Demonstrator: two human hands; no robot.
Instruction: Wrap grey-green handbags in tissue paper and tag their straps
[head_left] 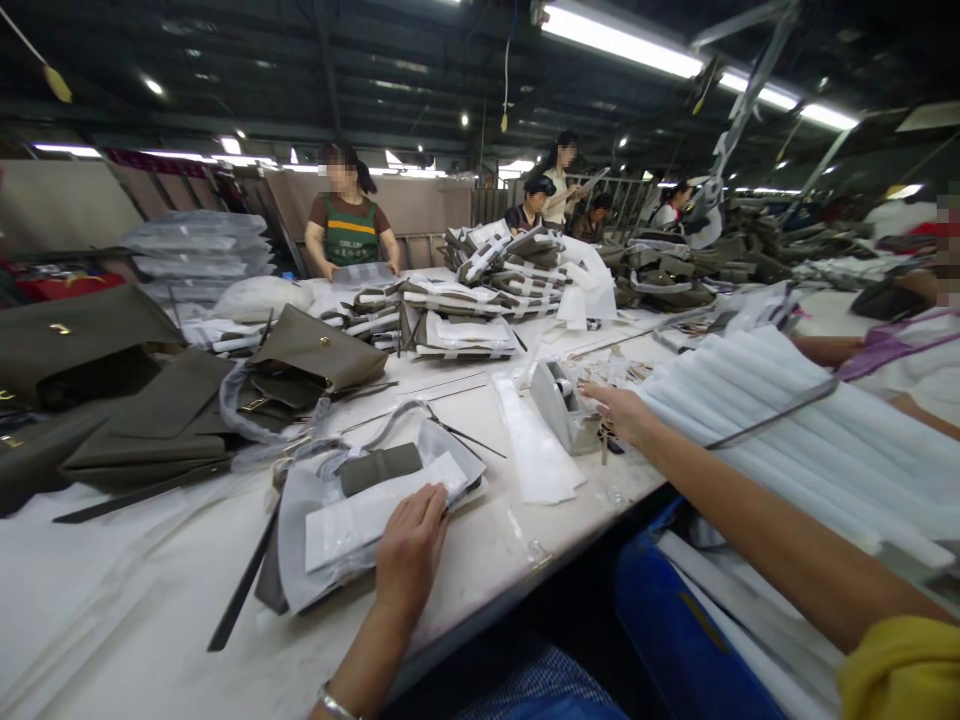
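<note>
My left hand (410, 548) lies flat, fingers together, on a wrapped olive-grey bag part (375, 505) covered with white paper and clear film near the table's front edge. My right hand (621, 410) reaches out to a grey tape dispenser (561, 403) at the table's right side, its fingers touching the dispenser's front. What the fingertips pinch, if anything, is too small to make out. A strip of white wrapping (536, 450) lies between the two hands.
Olive-grey handbags (172, 410) lie at the left of the white table (135, 610). Stacks of wrapped bags (480, 290) fill the far side. White foam rolls (810, 430) lie at the right. A person in a green top (349, 228) stands across; others work behind.
</note>
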